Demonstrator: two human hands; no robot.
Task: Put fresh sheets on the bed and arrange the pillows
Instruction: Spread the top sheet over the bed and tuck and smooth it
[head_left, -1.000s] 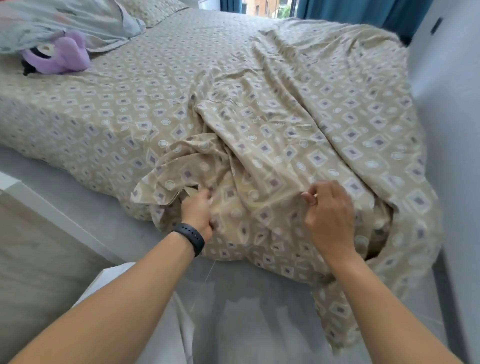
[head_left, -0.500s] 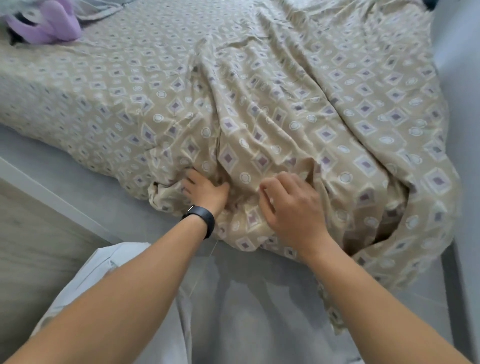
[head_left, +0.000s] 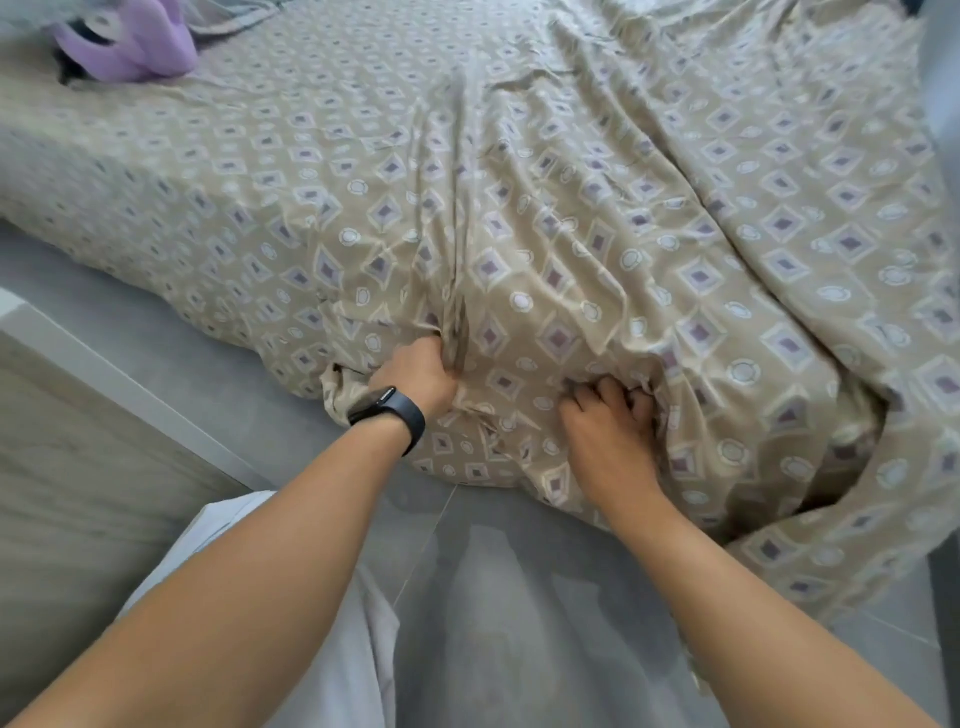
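A beige sheet (head_left: 597, 171) printed with purple diamonds and white circles covers the bed and bunches up at the near corner. My left hand (head_left: 418, 371), with a black band on the wrist, grips a gathered fold of the sheet at that corner. Just to its right, my right hand (head_left: 610, 423) has its fingers curled into the bunched cloth. On the right side, loose sheet hangs off the bed down to the floor. A pale pillow edge (head_left: 228, 15) shows at the top left, mostly out of frame.
A purple plush toy (head_left: 124, 44) lies on the bed at the top left. Grey tiled floor (head_left: 519, 597) runs along the bed. A light wooden furniture piece (head_left: 67, 467) stands at the left. A grey wall (head_left: 943, 78) borders the right side.
Both hands have moved down and closer together at the bed corner. The right hand went from lying on the sheet to digging its fingers into it. The view tilted down.
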